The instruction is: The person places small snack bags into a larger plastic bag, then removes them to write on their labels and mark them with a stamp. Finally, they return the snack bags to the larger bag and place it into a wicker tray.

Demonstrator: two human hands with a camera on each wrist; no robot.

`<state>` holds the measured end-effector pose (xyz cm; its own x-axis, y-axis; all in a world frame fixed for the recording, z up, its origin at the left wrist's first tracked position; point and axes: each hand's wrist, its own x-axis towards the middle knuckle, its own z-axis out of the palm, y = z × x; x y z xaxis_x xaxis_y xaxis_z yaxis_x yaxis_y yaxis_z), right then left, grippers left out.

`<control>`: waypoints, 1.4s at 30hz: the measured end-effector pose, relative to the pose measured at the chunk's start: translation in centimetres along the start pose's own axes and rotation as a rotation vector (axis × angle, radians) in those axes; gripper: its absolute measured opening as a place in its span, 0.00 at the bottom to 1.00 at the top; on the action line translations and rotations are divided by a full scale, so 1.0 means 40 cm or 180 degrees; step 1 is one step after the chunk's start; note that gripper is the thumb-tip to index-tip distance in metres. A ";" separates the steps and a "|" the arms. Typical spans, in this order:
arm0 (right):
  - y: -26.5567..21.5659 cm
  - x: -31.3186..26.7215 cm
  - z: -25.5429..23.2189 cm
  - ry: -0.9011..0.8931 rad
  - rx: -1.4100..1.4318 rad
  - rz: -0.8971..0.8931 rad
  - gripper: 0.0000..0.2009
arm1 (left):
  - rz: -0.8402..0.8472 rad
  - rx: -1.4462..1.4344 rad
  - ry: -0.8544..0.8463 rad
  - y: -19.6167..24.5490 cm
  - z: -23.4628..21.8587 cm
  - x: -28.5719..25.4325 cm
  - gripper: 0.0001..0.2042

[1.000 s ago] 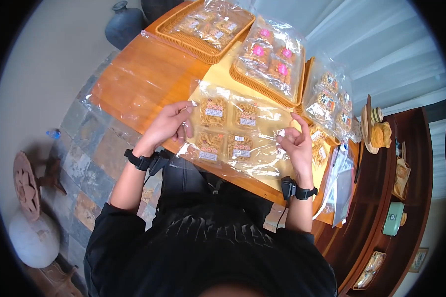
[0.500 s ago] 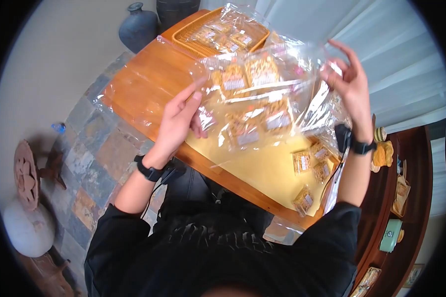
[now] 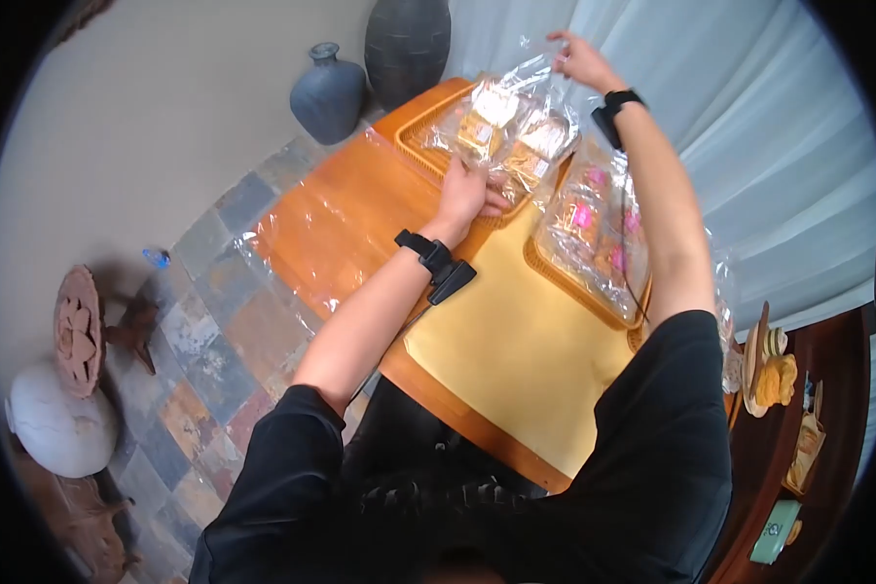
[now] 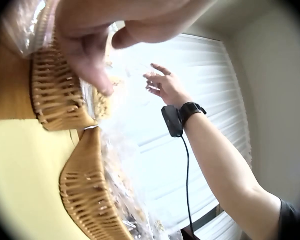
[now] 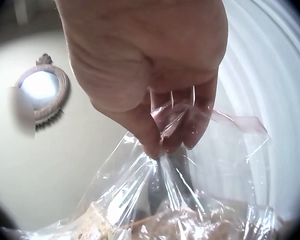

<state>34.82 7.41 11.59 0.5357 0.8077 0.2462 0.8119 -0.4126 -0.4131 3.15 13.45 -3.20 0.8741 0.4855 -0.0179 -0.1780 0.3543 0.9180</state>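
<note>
A clear bag of snack packs (image 3: 530, 161) hangs tilted over the far wicker basket (image 3: 420, 146) in the head view. My right hand (image 3: 586, 66) is raised above it, and in the right wrist view that hand (image 5: 155, 65) pinches the gathered plastic top of the bag (image 5: 120, 200). Lower down, my left hand (image 3: 467, 200) is at the bag's near edge, its fingers extended. The left wrist view has this hand (image 4: 105, 40) over a basket rim (image 4: 55, 85); whether it bears any weight cannot be told.
A second basket holds bags with pink labels (image 3: 582, 214). Yellow paper (image 3: 506, 341) covers the near table, and an empty clear bag (image 3: 311, 224) lies on the wood at left. Dark vases (image 3: 329, 92) stand behind, by a white curtain (image 3: 749, 146). Shelves are at right.
Both hands have lifted the filled bag off the yellow paper and carried it away from the body to the far basket. My right hand has risen, tilting the bag.
</note>
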 end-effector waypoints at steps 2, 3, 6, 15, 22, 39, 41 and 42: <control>0.076 0.030 0.114 0.0017 -0.0765 0.0145 0.28 | -0.0445 0.0049 -0.0182 -0.004 -0.020 0.020 0.24; 0.095 0.020 0.158 0.0054 -0.1347 0.0159 0.28 | -0.0498 -0.0086 -0.0204 0.012 -0.030 0.017 0.24; 0.078 -0.026 0.203 -0.0332 -0.1030 0.0990 0.34 | -0.0330 0.0466 0.0046 0.087 -0.078 0.013 0.26; 0.304 -0.006 0.191 -0.0123 0.0226 0.0923 0.31 | 0.0249 0.3610 0.0371 0.101 -0.182 0.205 0.22; 0.333 0.009 0.183 -0.0073 0.0728 0.1246 0.12 | 0.0097 0.5158 0.0172 0.114 -0.124 0.231 0.11; 0.249 -0.016 0.209 0.0111 -0.1271 0.1261 0.19 | 0.1368 0.5538 0.0856 0.074 -0.209 0.240 0.14; 0.210 -0.032 0.173 0.0343 -0.1623 0.1035 0.19 | 0.1313 0.5523 0.0886 0.087 -0.204 0.233 0.15; 0.190 -0.058 0.162 0.0520 -0.1954 0.0814 0.20 | 0.1198 0.5519 0.0890 0.087 -0.202 0.219 0.16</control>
<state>38.23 5.12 2.20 0.7173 0.5990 0.3560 0.6137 -0.7850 0.0843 6.51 25.41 -3.35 0.7754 0.5060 0.3779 0.4601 -0.8625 0.2110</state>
